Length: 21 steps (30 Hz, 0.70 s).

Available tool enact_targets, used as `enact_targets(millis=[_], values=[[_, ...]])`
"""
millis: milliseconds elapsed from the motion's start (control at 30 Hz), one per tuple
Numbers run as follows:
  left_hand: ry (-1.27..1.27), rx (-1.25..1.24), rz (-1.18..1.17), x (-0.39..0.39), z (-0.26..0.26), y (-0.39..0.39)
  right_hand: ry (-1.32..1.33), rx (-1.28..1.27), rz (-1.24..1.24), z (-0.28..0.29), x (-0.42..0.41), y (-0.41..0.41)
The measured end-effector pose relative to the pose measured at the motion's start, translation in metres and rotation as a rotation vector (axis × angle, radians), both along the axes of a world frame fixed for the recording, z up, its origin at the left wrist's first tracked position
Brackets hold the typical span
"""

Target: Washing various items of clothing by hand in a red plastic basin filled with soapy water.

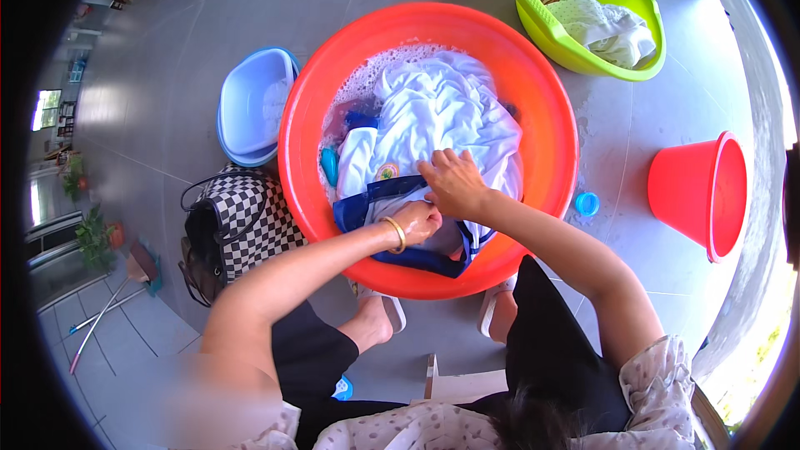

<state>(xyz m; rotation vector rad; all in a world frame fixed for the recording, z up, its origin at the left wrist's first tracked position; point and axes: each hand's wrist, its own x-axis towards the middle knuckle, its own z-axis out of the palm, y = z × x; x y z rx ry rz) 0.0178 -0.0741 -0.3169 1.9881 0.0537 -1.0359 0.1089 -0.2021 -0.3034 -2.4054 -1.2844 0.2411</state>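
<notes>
A large red plastic basin (550, 106) stands on the floor before me, with sudsy water (359, 78) in it. Inside lies a wet white garment (437, 100) with navy trim (400, 187) and a small round badge (387, 171). My left hand (420, 222), with a gold bangle (399, 236) at the wrist, is closed on the garment by its navy-edged opening. Just above it, my right hand (456, 184) lies on the white cloth with bent fingers; whether it grips any is hidden. A teal object (329, 165) sits at the basin's left inner side.
Nested blue basins (250, 106) and a checkered bag (250, 219) stand to the left. A lime-green tub (544, 31) holding clothes (603, 28) is at upper right. On the right are a red bucket (684, 197) and a small blue cap (587, 204). My slippered feet flank the basin.
</notes>
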Motion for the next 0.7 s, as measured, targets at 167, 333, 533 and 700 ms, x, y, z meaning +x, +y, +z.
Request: enact_targets(millis=[167,333,533,700], values=[[0.294,-0.311,0.885,0.009,-0.024,-0.036,0.098,-0.189,0.107,-0.007,0.012,-0.002],[0.082,-1.375,1.61,-0.028,-0.129,-0.007,0.197,0.411,0.018,0.06,-0.028,0.006],[0.118,-1.368,1.618,-0.031,-0.131,0.031,0.445,0.4,0.081,0.079,-0.069,-0.015],[0.116,-1.32,1.648,-0.04,-0.126,0.049,0.493,0.379,0.142,0.05,-0.085,-0.013]])
